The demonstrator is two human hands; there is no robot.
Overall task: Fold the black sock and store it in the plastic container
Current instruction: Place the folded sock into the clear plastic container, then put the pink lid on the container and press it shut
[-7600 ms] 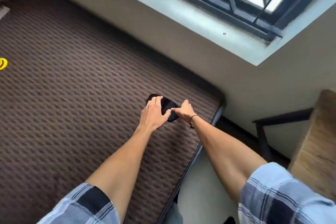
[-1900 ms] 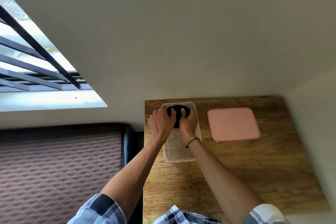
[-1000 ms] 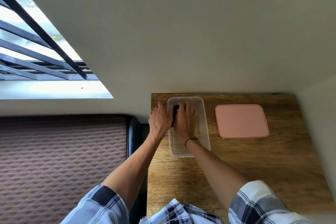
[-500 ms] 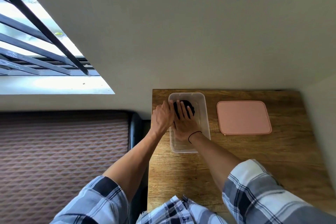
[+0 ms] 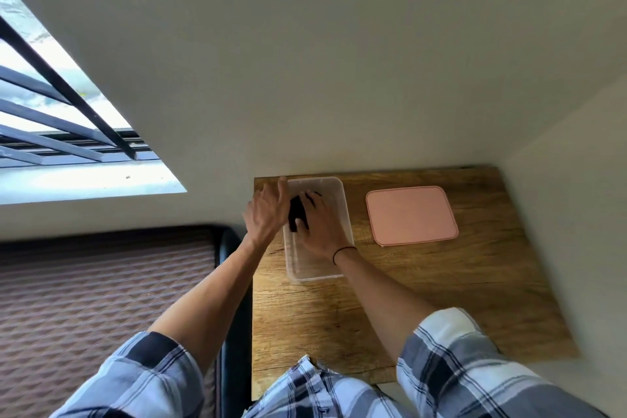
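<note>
A wooden table (image 5: 441, 282) stands against the wall, with a mattress (image 5: 101, 282) beside it at nine o'clock. On the table's far left corner sits a plastic container (image 5: 341, 214); its lid (image 5: 411, 214) lies apart at three o'clock. Inside the container, a folded sock (image 5: 296, 215) sits between both hands (image 5: 268, 214) (image 5: 319, 224).

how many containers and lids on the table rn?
2: one clear plastic container at the table's far left, both hands and the black sock in it; one pink lid lying flat to its right, apart. Nothing else visible there.
</note>
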